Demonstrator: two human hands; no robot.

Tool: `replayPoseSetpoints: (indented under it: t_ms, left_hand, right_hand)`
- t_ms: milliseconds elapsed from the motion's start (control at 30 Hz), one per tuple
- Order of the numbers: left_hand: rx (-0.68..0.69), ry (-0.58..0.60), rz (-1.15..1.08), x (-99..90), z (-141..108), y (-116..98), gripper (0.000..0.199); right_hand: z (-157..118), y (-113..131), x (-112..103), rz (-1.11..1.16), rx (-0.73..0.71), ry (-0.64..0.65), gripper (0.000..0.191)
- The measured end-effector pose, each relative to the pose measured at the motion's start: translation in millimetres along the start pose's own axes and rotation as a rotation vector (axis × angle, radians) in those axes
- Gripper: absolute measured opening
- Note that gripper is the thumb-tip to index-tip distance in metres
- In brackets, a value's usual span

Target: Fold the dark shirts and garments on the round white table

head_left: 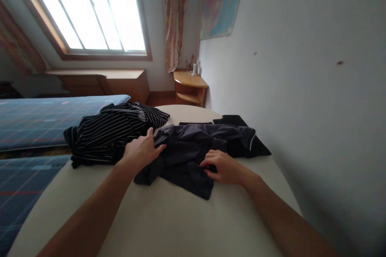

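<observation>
A crumpled dark grey garment [183, 148] lies on the round white table [169, 217], its sleeves or legs bunched and one corner pointing toward me. Over its left side is my left hand [141, 149], with thumb and fingers apart; the thumb rests on or just above the cloth. My right hand [221, 166] pinches a fold at the garment's near right part between thumb and fingers. Left of my left hand is a black garment with white stripes [105, 134], heaped up. Black cloth [256, 148] shows under and behind the grey garment on the right.
A white wall [301, 88] runs close along the table's right side. To the left are mattresses with blue plaid covers [45, 118]. A wooden corner shelf [191, 80] and a low desk [120, 74] stand beyond the table, beneath a bright window [96, 8].
</observation>
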State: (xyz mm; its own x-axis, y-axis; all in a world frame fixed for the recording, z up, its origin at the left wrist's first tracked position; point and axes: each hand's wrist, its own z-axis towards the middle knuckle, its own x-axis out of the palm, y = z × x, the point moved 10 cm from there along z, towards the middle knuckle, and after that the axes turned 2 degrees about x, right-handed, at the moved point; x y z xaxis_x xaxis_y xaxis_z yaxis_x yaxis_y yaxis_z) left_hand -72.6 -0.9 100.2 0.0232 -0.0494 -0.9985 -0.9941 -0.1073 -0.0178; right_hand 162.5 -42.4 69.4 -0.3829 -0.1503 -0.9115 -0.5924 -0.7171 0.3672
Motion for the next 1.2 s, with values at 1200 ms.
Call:
replayPoseSetpoints:
  t_ms: [1200]
  left_hand:
    - [0.281, -0.26, -0.079, 52.2, -30.6, 4.4, 0.075]
  right_hand:
    - [-42.3, -99.2, -64.0, -0.232, 0.509, -0.651, 0.052]
